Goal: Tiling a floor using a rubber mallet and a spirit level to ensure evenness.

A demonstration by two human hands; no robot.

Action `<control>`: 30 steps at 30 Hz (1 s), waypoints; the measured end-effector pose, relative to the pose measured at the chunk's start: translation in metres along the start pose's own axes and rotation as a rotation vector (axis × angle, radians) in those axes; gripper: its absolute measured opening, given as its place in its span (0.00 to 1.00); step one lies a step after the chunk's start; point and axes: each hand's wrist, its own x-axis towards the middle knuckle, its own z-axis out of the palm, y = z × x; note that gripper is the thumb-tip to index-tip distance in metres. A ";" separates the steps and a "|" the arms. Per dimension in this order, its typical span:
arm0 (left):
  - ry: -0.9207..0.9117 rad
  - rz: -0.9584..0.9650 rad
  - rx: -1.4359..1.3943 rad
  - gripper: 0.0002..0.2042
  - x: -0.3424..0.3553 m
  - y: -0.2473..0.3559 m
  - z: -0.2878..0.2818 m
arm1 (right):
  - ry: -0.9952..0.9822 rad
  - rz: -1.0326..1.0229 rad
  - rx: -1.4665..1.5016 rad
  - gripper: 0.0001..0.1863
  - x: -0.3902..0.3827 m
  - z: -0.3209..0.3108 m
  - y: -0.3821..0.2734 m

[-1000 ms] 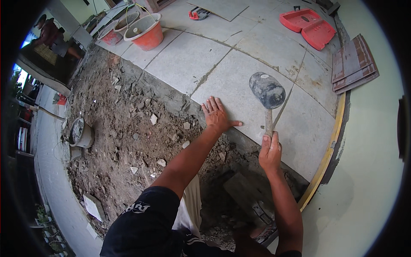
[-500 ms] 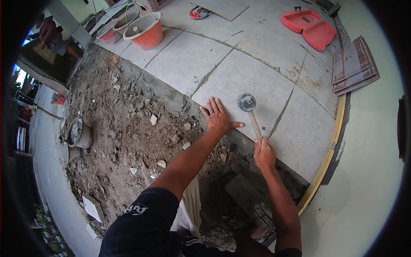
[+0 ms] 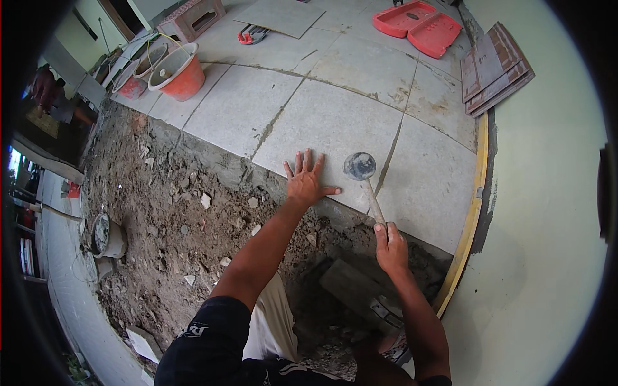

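Note:
My left hand (image 3: 305, 184) lies flat with spread fingers on the near edge of a large grey floor tile (image 3: 335, 125). In my right hand (image 3: 391, 248) is the wooden handle of a rubber mallet (image 3: 359, 166), gripped near its end. The dark, dusty mallet head is over the same tile, close to the joint with the tile on its right (image 3: 428, 180); whether it touches the surface I cannot tell. Below the tile edge runs a strip of wet grey mortar (image 3: 225, 164) beside rough soil (image 3: 167, 219).
Orange buckets (image 3: 178, 76) stand at the far left, a red plastic case (image 3: 418, 27) lies open at the back. Stacked tile pieces (image 3: 496, 71) lean by the right wall, above a yellow straight bar (image 3: 468, 225). A grey bucket (image 3: 108, 237) sits left; a person (image 3: 55, 96) is beyond.
My view has turned to the right, so the tiles and buckets appear further left. My left hand stays on the tile edge, and the mallet remains in my right hand over the tile.

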 end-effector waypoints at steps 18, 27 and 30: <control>-0.075 0.087 0.004 0.68 0.047 -0.001 -0.015 | 0.004 0.022 0.101 0.23 0.045 -0.030 -0.017; -0.147 -0.041 0.025 0.69 0.094 0.006 -0.044 | 0.186 -0.106 0.115 0.19 0.170 0.004 -0.074; -0.164 -0.009 0.014 0.70 0.100 0.019 -0.038 | 0.097 0.072 -0.223 0.21 0.202 0.051 -0.032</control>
